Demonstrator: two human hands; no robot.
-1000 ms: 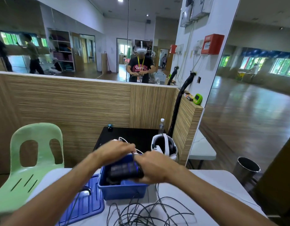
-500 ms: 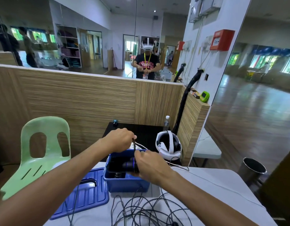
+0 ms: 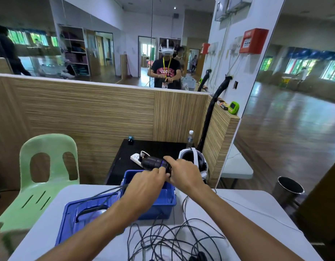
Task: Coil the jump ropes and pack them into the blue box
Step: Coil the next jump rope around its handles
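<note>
Jump rope handles level, pointing left.

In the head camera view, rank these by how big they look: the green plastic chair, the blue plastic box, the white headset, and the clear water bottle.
1. Pale green plastic chair
2. Blue plastic box, partly hidden by the hands
3. White headset
4. Clear water bottle, which stands farthest back, so looks smaller

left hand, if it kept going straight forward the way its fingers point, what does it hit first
The left hand already touches the black jump rope handles held in the right hand; beyond, probably the white power strip, though depth is unclear.
</note>
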